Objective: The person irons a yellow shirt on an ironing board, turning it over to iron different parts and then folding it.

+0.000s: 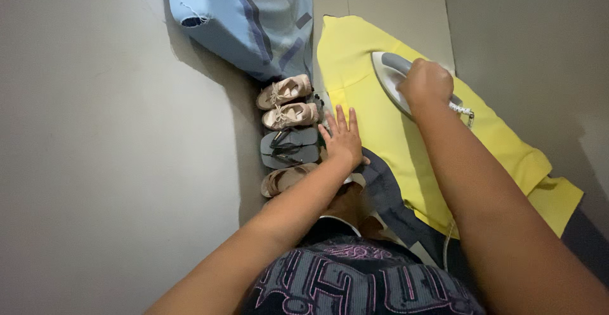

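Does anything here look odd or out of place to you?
Yes. The yellow garment is being ironed on the floor beside a row of shoes. The right hand grips the iron; the left hand lies flat at the cloth's edge.

Iron [393, 77] handle hidden under right hand [426, 83]; blue cloth [244, 17] cut off by top edge.

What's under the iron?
The iron, gripped by the right hand, sits on a yellow cloth. The left hand presses flat on the cloth's edge. Whatever lies beneath the cloth is covered, apart from dark fabric showing at its near edge.
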